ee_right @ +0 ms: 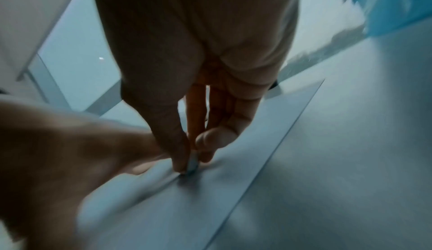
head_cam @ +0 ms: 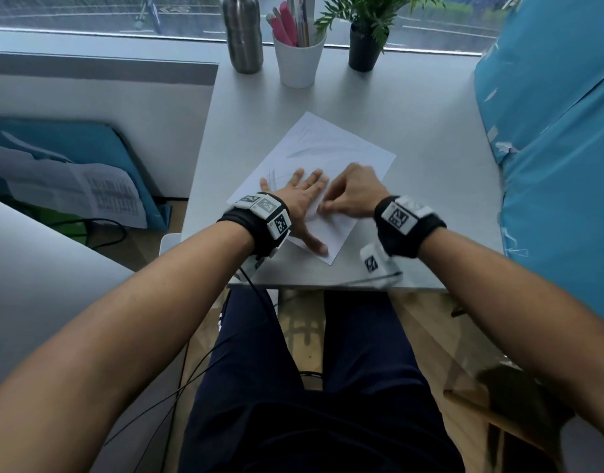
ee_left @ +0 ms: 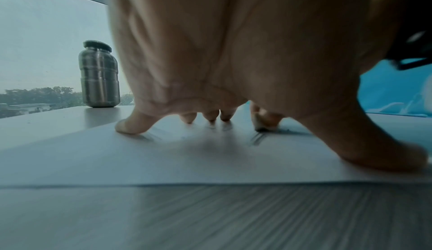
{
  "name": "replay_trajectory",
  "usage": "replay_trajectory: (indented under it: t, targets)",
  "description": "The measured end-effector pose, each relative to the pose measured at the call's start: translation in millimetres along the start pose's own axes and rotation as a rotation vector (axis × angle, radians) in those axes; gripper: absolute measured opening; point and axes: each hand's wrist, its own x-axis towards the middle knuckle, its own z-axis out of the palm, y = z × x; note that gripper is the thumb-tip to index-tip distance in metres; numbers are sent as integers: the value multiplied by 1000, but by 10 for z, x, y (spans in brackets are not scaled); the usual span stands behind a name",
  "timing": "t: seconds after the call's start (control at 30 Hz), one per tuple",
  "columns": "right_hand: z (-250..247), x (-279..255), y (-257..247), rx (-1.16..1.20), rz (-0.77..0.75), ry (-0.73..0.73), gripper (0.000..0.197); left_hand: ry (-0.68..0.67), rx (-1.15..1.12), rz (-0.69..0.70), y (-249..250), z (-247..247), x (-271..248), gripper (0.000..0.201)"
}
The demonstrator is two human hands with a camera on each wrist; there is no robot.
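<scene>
Paper (head_cam: 328, 145) under L grip (head_cam: 300, 199), flat & splayed; R grip (head_cam: 352, 192) pinches small pale bit (ee_right: 193, 163) on it.

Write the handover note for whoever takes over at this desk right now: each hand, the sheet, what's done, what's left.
Left hand: flat with fingers spread, pressing the paper to the table.
Right hand: pinches a small pale piece, likely an eraser, tip down on the sheet beside the left fingers.
Paper: lies skewed mid-table and bears faint curved pencil strokes.
Done: rubbing is under way near the hands; how much has been cleared cannot be told.
Left: strokes show on the far half. Probably pin the sheet and work toward them.
</scene>
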Motion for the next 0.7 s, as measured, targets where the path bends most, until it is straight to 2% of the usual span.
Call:
replay_trajectory:
  t: [0.07,0.17,0.27,0.3,0.4,0.5,0.57,0.7]
  targets:
    - [-6,33,-5,13,18,41,11,1,-4,-10,14,-8,-19,154]
    - [70,-43,-73,-37,-77,-64,9,8,10,-12,8,2,-18,155]
    - [0,19,26,36,21,40,10,5,-5,-6,3,-1,-14,154]
    - [-1,26,8,35,11,42,9,5,-11,-10,-2,0,-28,155]
    - [47,-63,-16,-29,-63,-42,5,4,9,-4,-4,20,-15,153]
    - [-169,22,236,-31,98,89,9,-9,27,-1,-5,6,-8,143]
    - [-238,35,348,-53,151,120,6,-32,29,-12,31,-20,-32,137]
    - [-135,-17,269,-135,35,74,9,-51,21,-22,93,-60,-35,134]
